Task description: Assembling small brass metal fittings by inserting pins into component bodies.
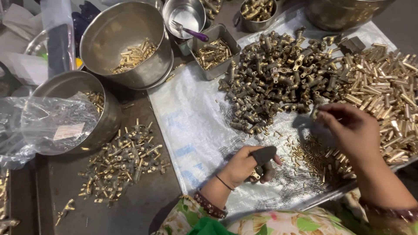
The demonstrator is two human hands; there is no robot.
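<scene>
While the left hand (244, 167) curls shut around a small brass fitting (254, 175) near the counter's front edge, the right hand (348, 130) pinches 1 brass piece (314, 114) beside the dark fittings heap (274, 74), fingers nearly closed.

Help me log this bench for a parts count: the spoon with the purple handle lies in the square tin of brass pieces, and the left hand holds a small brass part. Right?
Not quite. The head view shows the spoon with the purple handle lying in the small round steel bowl, not in the square tin beside it. The left hand does hold a small brass part.
</scene>
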